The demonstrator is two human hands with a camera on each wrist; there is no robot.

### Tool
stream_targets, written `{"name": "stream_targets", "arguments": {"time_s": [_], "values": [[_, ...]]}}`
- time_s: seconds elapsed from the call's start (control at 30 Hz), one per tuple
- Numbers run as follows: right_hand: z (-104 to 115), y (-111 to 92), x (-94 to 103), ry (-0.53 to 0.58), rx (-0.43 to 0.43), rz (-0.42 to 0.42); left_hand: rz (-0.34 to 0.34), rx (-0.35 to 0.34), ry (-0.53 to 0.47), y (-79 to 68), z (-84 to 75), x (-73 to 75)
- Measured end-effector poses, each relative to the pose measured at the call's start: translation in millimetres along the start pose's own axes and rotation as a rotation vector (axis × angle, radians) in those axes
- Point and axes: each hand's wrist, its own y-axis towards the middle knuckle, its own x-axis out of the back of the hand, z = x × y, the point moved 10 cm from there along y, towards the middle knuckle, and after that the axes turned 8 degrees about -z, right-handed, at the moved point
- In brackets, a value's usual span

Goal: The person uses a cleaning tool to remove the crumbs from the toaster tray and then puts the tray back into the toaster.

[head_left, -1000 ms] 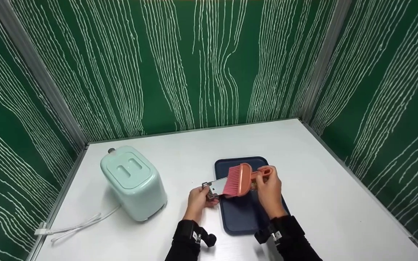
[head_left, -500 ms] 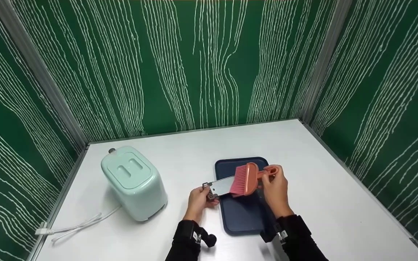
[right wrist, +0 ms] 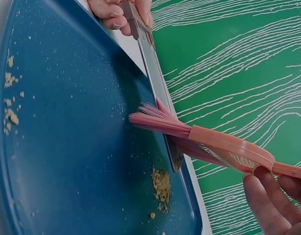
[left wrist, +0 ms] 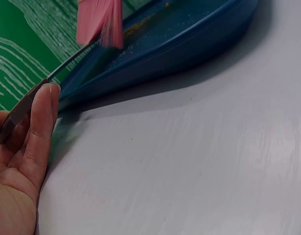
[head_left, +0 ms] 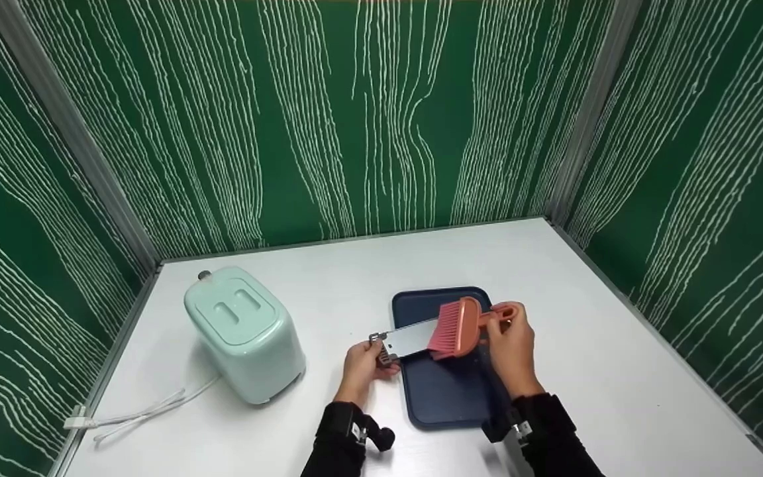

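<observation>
Your two hands were apart, each clamped on something. Your left hand (head_left: 359, 368) gripped the slotted grey-brown end of a flat, shiny metal plate (head_left: 413, 336), thumb on top and fingers beneath. Your right hand (head_left: 511, 348) pinched the looped handle of an orange plastic brush (head_left: 467, 328) with pink bristles (head_left: 445, 328). The plate was held tilted above a dark blue rectangular tray (head_left: 441, 397) with rounded corners and a raised rim. The bristles lay splayed against the plate near its outer end, some spreading past its edge; from the left wrist they looked blurred. A brownish patch marked that end.

Inside the tray, a small heap of yellow-brown crumbs (right wrist: 161, 186) lay near the rim, just beside the plate's outer end, with more bits along the opposite side and fine specks between.

Well apart to your left, a mint-green toaster (head_left: 262, 348) with rounded edges stood on the white tabletop (head_left: 620, 371), its white cord (head_left: 143, 417) trailing towards the table's left edge.
</observation>
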Motion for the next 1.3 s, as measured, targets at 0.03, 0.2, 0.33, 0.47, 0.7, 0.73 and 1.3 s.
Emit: {"name": "stream_targets", "arguments": {"time_s": [0.03,0.2,0.33,0.47,0.7,0.73,1.3], "values": [[-0.5,0.7,1.0,-0.003,0.002,-0.006,0.002,-0.002,-0.001,0.1,-0.3,-0.3],[0.1,3.6,6.0,-0.014,0.025,-0.023,0.004,-0.004,-0.005,0.1,0.5,-0.6],[-0.1,5.2,10.0,-0.015,0.033,-0.031,0.005,-0.004,-0.004,-0.3,0.4,-1.0],[-0.3,5.5,13.4,-0.043,0.049,-0.039,0.01,-0.004,-0.009,-1.5,-1.3,-1.2],[-3.0,7.2,18.3,-0.051,0.06,-0.045,0.016,-0.006,-0.017,-1.1,-1.9,-1.8],[-3.5,7.5,18.9,-0.052,0.06,-0.045,0.015,-0.006,-0.019,-0.8,-1.6,-1.7],[-3.8,13.2,31.0,-0.043,0.054,-0.084,-0.005,-0.016,0.0,-2.3,-2.3,-1.3]]}}
